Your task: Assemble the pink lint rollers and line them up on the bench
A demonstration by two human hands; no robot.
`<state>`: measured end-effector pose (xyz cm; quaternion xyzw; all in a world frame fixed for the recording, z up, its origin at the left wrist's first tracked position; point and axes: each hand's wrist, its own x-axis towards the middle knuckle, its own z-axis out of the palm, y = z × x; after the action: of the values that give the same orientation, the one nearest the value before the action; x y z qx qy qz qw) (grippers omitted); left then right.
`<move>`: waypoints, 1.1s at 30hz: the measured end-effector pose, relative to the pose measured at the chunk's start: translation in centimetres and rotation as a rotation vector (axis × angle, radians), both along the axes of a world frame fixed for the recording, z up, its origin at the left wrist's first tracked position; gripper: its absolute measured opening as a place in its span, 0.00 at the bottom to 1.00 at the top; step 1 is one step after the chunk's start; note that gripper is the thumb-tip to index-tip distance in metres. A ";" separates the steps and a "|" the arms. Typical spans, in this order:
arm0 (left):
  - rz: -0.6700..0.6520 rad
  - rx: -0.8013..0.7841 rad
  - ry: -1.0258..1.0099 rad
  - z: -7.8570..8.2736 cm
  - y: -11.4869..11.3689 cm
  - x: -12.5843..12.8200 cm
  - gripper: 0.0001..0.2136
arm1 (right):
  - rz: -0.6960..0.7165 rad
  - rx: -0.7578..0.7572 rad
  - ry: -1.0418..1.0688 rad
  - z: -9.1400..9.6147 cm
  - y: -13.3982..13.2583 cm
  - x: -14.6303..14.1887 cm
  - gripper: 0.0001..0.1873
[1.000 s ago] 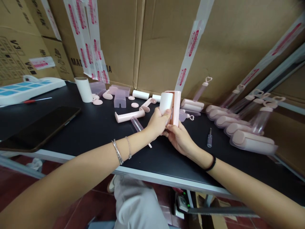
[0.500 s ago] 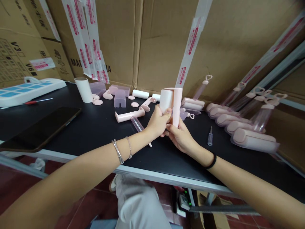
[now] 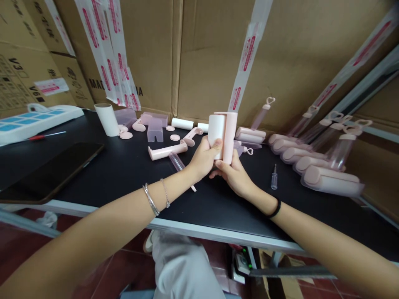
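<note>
Both hands hold one item upright over the black table: a white paper roll set against a pink plastic cover. My left hand wraps the roll from the left, thumb on its lower front. My right hand grips the base of the pink cover from below. A pink handle part and a clear tube lie on the table just left of my hands.
Finished pink rollers lie in a row at the right, clear tubes with heart caps behind them. A small screwdriver lies right of my hands. A dark tablet, a white roll and loose pink parts sit at left. Cardboard boxes wall the back.
The roll and cover have risen slightly and tilted a little more upright in my hands; the grip is the same.
</note>
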<state>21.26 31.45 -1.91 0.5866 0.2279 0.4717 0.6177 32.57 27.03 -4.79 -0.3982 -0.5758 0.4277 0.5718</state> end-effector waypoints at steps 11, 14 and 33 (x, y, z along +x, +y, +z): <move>0.012 0.092 0.018 1.1 1.3 -0.9 0.20 | -0.033 0.058 -0.199 -0.2 -0.1 1.4 0.23; 0.226 0.150 -0.145 2.8 2.5 -2.0 0.20 | -0.250 0.289 -0.432 0.4 -0.9 1.9 0.14; 0.345 -0.007 0.011 3.6 4.2 -4.3 0.22 | -0.342 0.483 -1.282 5.5 -0.8 3.1 0.16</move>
<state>16.97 35.61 1.64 0.5390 0.3302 0.5670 0.5282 35.68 26.20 0.76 -0.5183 -0.8075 -0.1267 0.2516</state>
